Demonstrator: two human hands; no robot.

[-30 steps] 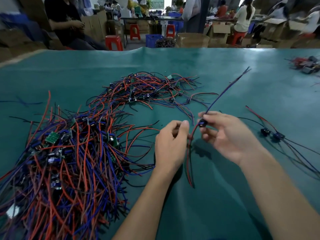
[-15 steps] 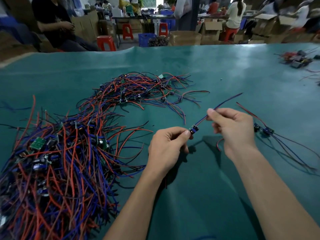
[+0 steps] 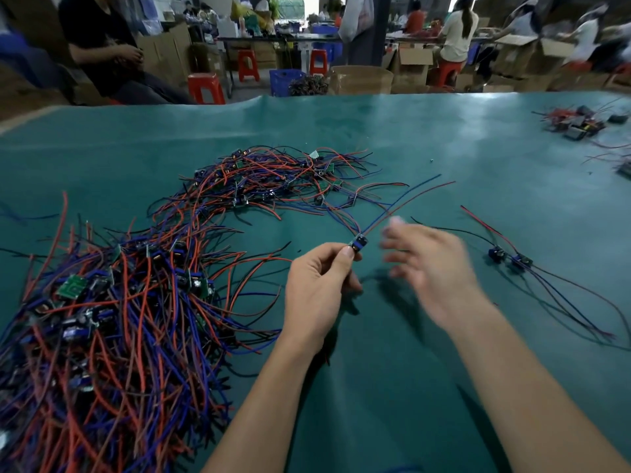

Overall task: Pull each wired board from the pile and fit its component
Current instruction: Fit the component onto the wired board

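The left hand [image 3: 316, 288] pinches a small blue board [image 3: 358, 243] between thumb and fingertips, holding it up above the green mat [image 3: 375, 387]. From the board a blue wire [image 3: 406, 196] and a red wire [image 3: 423, 196] run up and away, fanning slightly apart toward the far side of the mat. The right hand [image 3: 432, 268] is just right of the board, not touching it, blurred, its fingers loosely spread and holding nothing.

Left of the board lies the pile [image 3: 112, 319], a thick tangle of red, blue and black wires with small green and blue boards caught in it; it reaches from the near left edge of the mat and trails round to a thinner heap beyond the board. Right of the board, past the right hand, two boards [image 3: 508, 258] lie side by side on the mat with their wires trailing toward the near right. Far right of the board, at the mat's far corner, sits a small heap of dark parts [image 3: 577, 122] with red wires.
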